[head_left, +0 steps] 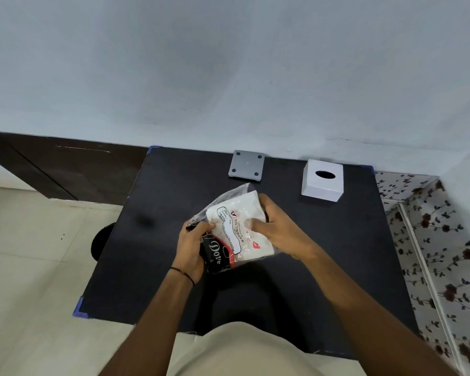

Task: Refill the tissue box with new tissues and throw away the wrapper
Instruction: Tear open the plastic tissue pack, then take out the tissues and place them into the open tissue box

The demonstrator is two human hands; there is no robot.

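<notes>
A clear plastic wrapper with a black and red printed end holds a white stack of tissues above the middle of the black table. My left hand grips the printed end of the wrapper. My right hand clasps the tissue stack through the far open side, thumb across the label. The white tissue box shell, with its oval slot facing up, stands at the back right of the table. Its grey base plate lies apart at the back centre.
The table stands against a pale wall. A floral-patterned surface sits close to the table's right edge. Tiled floor lies to the left, with a dark round object partly under the table's left edge.
</notes>
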